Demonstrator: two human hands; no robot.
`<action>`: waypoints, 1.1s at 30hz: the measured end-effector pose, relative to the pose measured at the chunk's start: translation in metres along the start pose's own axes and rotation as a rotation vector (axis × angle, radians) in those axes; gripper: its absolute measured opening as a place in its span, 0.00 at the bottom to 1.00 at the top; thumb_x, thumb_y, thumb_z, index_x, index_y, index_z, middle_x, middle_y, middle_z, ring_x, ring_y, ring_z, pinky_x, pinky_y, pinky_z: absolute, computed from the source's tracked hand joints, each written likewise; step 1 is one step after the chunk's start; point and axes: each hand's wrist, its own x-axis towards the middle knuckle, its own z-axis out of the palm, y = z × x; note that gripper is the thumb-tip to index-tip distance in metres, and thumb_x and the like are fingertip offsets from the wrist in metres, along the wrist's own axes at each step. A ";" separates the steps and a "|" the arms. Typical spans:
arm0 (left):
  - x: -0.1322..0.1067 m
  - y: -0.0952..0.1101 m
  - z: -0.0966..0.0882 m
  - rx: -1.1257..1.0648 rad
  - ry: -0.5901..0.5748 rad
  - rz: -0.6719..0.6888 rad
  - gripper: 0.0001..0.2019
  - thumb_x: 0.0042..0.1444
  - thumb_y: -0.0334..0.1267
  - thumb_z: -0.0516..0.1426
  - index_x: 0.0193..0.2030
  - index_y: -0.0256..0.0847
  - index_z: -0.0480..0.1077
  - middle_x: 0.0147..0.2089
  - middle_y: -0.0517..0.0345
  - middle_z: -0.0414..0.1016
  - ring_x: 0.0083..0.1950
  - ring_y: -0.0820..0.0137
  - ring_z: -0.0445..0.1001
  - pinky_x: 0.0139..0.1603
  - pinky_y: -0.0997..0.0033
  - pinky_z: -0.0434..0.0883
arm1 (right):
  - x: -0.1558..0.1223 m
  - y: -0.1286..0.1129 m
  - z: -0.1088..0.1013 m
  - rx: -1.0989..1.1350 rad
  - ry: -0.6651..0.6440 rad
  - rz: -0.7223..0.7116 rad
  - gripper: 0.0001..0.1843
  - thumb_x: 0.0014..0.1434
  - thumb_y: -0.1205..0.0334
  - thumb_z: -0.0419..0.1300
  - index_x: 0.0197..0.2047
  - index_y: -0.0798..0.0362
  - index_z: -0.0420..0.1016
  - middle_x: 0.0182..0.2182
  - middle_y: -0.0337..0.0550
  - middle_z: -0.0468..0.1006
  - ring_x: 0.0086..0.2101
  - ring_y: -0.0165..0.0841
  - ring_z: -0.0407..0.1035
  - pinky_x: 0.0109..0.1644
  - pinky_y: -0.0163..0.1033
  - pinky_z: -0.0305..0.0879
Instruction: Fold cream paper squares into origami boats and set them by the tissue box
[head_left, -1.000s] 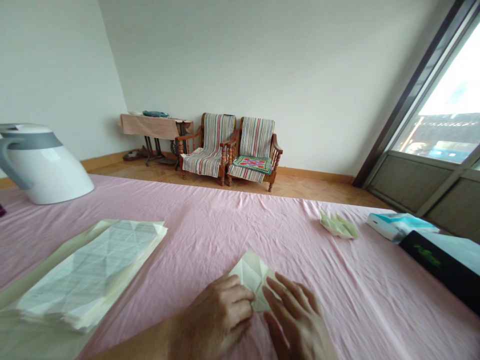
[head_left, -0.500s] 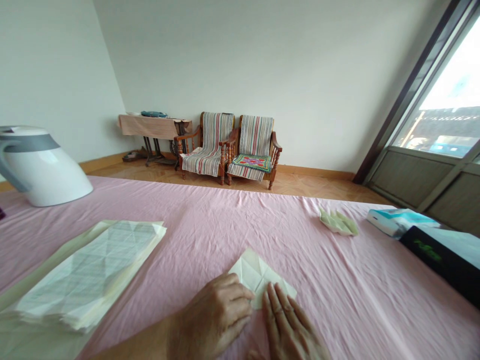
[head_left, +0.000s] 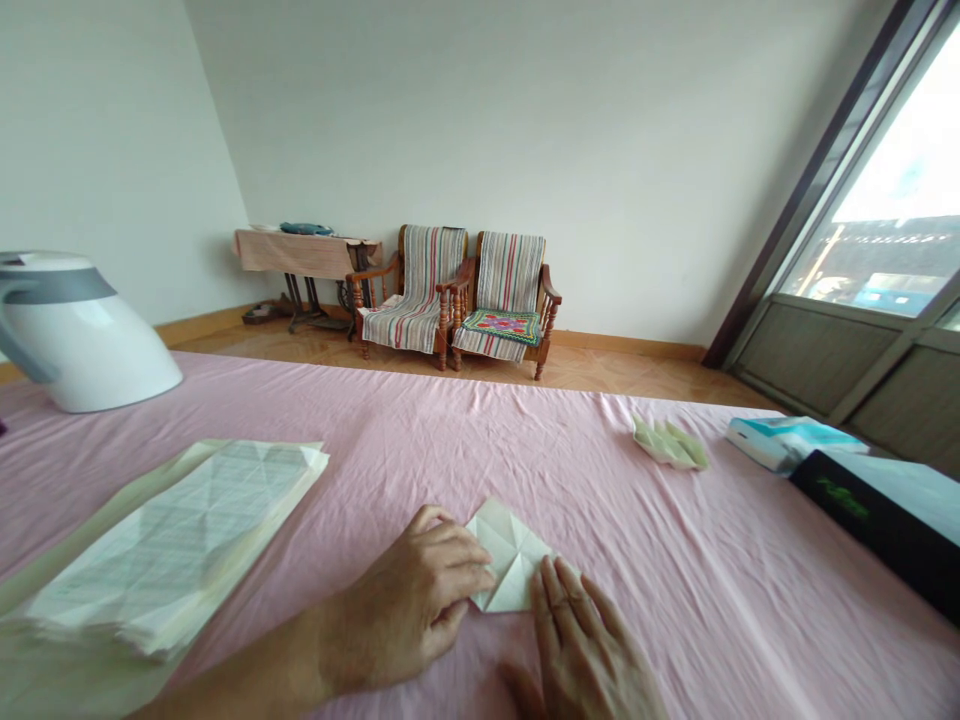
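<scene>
A small sheet of pale cream paper [head_left: 517, 558], folded flat with crossing crease lines, lies on the pink cloth in front of me. My left hand [head_left: 416, 585] rests at its left edge, fingers slightly bent over the paper and the thumb apart below them. On the lower right part of the paper, my right hand [head_left: 589, 640] lies flat with its fingers stretched out, covering that corner. To my left is a stack of creased, pale paper sheets [head_left: 180, 535]. A folded light green paper piece [head_left: 670, 444] sits farther back on the right.
The pink cloth [head_left: 420, 430] is wrinkled. A white and grey jug [head_left: 105, 340] stands at the left. On the right are a blue and white tissue pack [head_left: 787, 440] and a black box [head_left: 862, 520]. Two wooden armchairs [head_left: 457, 290] stand beyond the cloth.
The left hand's fingers have shifted up and left and loosened, with the thumb now clear of them. More of the paper's creased middle shows. The right hand stays flat on the right side.
</scene>
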 end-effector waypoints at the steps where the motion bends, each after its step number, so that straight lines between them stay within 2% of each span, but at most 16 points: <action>1: 0.000 0.000 0.000 0.025 -0.003 0.007 0.14 0.55 0.23 0.55 0.46 0.43 0.71 0.42 0.57 0.76 0.46 0.65 0.71 0.55 0.60 0.59 | 0.000 0.005 -0.003 -0.011 -0.032 -0.059 0.28 0.61 0.48 0.53 0.53 0.62 0.72 0.50 0.61 0.76 0.47 0.47 0.73 0.47 0.45 0.69; 7: -0.005 -0.003 0.006 0.176 0.013 0.043 0.10 0.61 0.26 0.53 0.45 0.40 0.70 0.42 0.54 0.76 0.45 0.64 0.72 0.55 0.59 0.61 | 0.009 0.014 -0.015 0.007 -0.051 -0.076 0.23 0.61 0.53 0.56 0.51 0.62 0.73 0.48 0.59 0.77 0.46 0.47 0.73 0.46 0.46 0.70; 11: -0.005 -0.009 0.010 0.226 0.065 0.080 0.10 0.63 0.26 0.50 0.46 0.39 0.71 0.43 0.51 0.76 0.45 0.64 0.73 0.54 0.59 0.64 | 0.015 0.010 -0.017 0.130 -0.075 -0.059 0.15 0.64 0.64 0.52 0.51 0.57 0.73 0.48 0.48 0.78 0.48 0.42 0.72 0.49 0.45 0.69; 14: -0.005 -0.017 0.013 0.229 0.113 0.083 0.11 0.63 0.26 0.51 0.49 0.38 0.70 0.47 0.49 0.76 0.51 0.62 0.72 0.54 0.59 0.66 | 0.017 0.006 -0.017 0.263 -0.078 -0.052 0.16 0.64 0.68 0.50 0.53 0.54 0.71 0.49 0.45 0.77 0.45 0.40 0.72 0.45 0.43 0.70; 18: -0.006 -0.025 0.013 0.233 0.156 0.093 0.10 0.64 0.27 0.51 0.49 0.38 0.70 0.50 0.50 0.75 0.55 0.61 0.69 0.55 0.58 0.65 | 0.021 0.004 -0.018 0.377 -0.086 -0.054 0.16 0.64 0.69 0.49 0.53 0.55 0.70 0.48 0.44 0.77 0.39 0.37 0.72 0.39 0.39 0.72; 22: -0.008 -0.011 0.009 0.232 0.145 0.139 0.11 0.64 0.26 0.48 0.42 0.37 0.71 0.43 0.50 0.76 0.47 0.63 0.71 0.54 0.57 0.64 | 0.029 0.007 -0.023 0.460 -0.062 -0.017 0.17 0.64 0.71 0.47 0.52 0.55 0.72 0.46 0.46 0.78 0.39 0.37 0.72 0.40 0.40 0.73; 27: -0.009 0.012 0.011 0.150 0.092 0.155 0.11 0.63 0.25 0.47 0.35 0.38 0.68 0.33 0.54 0.72 0.35 0.67 0.68 0.43 0.64 0.65 | 0.043 0.012 -0.027 0.581 -0.027 0.059 0.21 0.61 0.77 0.49 0.53 0.55 0.71 0.47 0.48 0.77 0.46 0.36 0.71 0.48 0.37 0.71; 30: -0.009 0.010 0.015 0.024 0.078 0.107 0.10 0.61 0.25 0.50 0.32 0.38 0.67 0.32 0.57 0.71 0.34 0.69 0.67 0.38 0.68 0.64 | 0.046 0.013 -0.029 0.621 -0.059 0.089 0.18 0.62 0.75 0.51 0.51 0.52 0.73 0.45 0.46 0.78 0.43 0.35 0.72 0.46 0.38 0.72; 33: -0.009 0.003 0.016 -0.106 0.087 0.036 0.07 0.57 0.24 0.55 0.33 0.40 0.70 0.33 0.59 0.72 0.37 0.70 0.69 0.40 0.70 0.63 | 0.040 0.012 -0.030 0.629 -0.126 0.062 0.14 0.65 0.70 0.52 0.49 0.50 0.74 0.46 0.44 0.78 0.43 0.35 0.72 0.46 0.39 0.71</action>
